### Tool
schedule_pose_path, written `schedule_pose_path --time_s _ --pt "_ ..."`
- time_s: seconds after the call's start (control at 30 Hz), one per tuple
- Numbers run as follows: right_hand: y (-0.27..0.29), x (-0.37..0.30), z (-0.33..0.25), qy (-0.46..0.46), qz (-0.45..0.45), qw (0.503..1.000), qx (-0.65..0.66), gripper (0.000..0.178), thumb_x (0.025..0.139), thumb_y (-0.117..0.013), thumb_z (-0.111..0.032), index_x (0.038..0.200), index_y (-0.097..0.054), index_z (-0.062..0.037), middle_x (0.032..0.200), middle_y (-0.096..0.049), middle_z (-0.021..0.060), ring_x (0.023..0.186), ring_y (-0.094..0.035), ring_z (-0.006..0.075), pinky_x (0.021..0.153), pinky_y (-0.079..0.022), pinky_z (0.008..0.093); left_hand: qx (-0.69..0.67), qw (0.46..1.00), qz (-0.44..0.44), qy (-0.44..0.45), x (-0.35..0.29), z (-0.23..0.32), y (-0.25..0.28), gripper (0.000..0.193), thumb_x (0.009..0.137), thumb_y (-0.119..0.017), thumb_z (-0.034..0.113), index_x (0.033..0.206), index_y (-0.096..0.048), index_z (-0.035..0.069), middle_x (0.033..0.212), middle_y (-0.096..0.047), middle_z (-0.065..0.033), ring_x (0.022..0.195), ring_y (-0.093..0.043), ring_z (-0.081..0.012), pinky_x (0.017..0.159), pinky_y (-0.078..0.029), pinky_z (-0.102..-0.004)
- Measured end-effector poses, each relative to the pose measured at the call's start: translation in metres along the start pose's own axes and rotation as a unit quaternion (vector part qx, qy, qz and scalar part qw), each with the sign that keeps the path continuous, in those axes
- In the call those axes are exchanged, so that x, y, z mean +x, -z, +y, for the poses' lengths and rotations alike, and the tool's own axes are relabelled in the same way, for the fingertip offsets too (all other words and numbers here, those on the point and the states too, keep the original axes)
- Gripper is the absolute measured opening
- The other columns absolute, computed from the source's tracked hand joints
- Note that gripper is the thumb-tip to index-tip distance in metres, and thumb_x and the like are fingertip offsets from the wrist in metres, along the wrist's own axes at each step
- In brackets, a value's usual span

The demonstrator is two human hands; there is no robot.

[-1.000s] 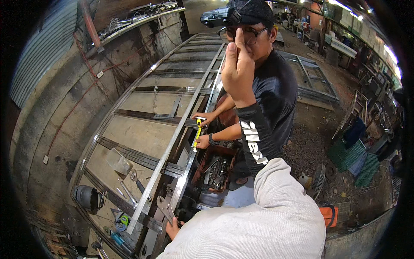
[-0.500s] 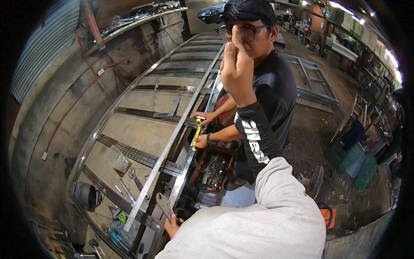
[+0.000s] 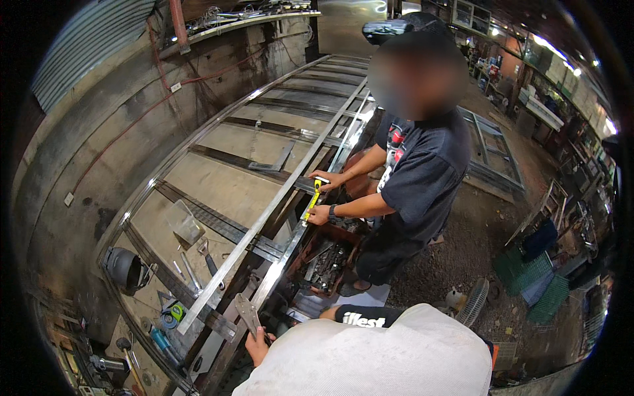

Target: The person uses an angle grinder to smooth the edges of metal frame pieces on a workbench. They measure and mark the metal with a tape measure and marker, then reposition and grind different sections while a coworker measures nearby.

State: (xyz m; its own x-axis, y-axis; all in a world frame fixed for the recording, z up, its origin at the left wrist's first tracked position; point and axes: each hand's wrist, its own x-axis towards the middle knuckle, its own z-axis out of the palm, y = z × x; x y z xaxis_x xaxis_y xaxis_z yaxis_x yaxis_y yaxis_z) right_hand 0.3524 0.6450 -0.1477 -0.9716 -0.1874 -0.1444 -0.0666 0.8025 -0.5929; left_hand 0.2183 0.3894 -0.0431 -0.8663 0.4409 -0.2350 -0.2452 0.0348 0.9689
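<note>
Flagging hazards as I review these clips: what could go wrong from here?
The left hand holds locking pliers beside the metal frame; its fingers might get pinched if the tool snapped shut.
The yellow tape measure, held by the co-worker's hands at the frame, could shift if the frame were knocked.
The long metal bar lies across the crosspieces; if it is loose, which I cannot tell, a bump could slide it.

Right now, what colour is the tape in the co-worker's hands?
The tape is yellow, best seen in the head view.
</note>
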Motion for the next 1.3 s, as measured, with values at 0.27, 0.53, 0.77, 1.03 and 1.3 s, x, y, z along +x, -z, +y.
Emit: schedule_pose_path --time_s 0.27,0.53,0.77,1.03,1.3 --pt "0.073 -0.051 -0.004 -0.304 -0.196 0.928 -0.090 0.048 0.095 -0.064 -0.044 0.104 -0.076 0.0007 0.108 -0.074 0.0236 0.103 -0.071 0.0414 0.087 -0.057 0.0522 0.040 0.999 -0.021 0.010 -0.008 -0.011 0.027 0.032 0.106 -0.059 0.027 0.102 -0.063 -0.004 0.067 -0.067 -0.0087 0.053 -0.059 -0.0143 0.050 -0.043 -0.0320" --pt "0.038 -0.021 -0.065 -0.221 -0.071 0.973 0.012 0.041 0.093 -0.065 -0.039 0.114 -0.070 -0.0035 0.106 -0.073 0.0242 0.101 -0.070 0.0439 0.088 -0.054 0.0534 0.033 0.999 -0.032 0.021 -0.009 -0.026 0.042 0.031 0.107 -0.056 0.028 0.103 -0.061 -0.002 0.064 -0.066 -0.0101 0.049 -0.056 -0.0143 0.048 -0.042 -0.0302" --pt "-0.011 -0.013 -0.054 -0.149 -0.183 0.971 0.027 0.031 0.097 -0.065 -0.030 0.110 -0.073 -0.0018 0.102 -0.076 0.0195 0.094 -0.073 0.0348 0.086 -0.056 0.0455 0.088 0.994 -0.061 -0.032 -0.023 0.015 0.054 0.036 0.106 -0.058 0.032 0.091 -0.060 0.000 0.064 -0.062 -0.0047 0.054 -0.059 -0.0133 0.049 -0.043 -0.0300" --pt "0.012 -0.004 -0.060 -0.239 -0.135 0.962 -0.015 0.031 0.097 -0.066 -0.026 0.116 -0.072 -0.0021 0.106 -0.075 0.0212 0.097 -0.072 0.0352 0.088 -0.055 0.0448 0.029 0.995 -0.043 0.083 -0.043 0.019 0.125 0.030 0.102 -0.068 0.030 0.100 -0.067 0.001 0.079 -0.067 -0.0031 0.063 -0.064 -0.0092 0.057 -0.051 -0.0260" --pt "0.005 0.035 -0.143 -0.245 -0.174 0.953 -0.025 0.033 0.096 -0.067 -0.022 0.122 -0.071 -0.0024 0.109 -0.074 0.0229 0.100 -0.071 0.0355 0.091 -0.054 0.0441 0.050 0.989 0.101 -0.094 -0.067 0.022 0.232 0.033 0.103 -0.067 0.032 0.103 -0.063 -0.001 0.082 -0.064 -0.0032 0.070 -0.057 -0.0098 0.065 -0.046 -0.0276"
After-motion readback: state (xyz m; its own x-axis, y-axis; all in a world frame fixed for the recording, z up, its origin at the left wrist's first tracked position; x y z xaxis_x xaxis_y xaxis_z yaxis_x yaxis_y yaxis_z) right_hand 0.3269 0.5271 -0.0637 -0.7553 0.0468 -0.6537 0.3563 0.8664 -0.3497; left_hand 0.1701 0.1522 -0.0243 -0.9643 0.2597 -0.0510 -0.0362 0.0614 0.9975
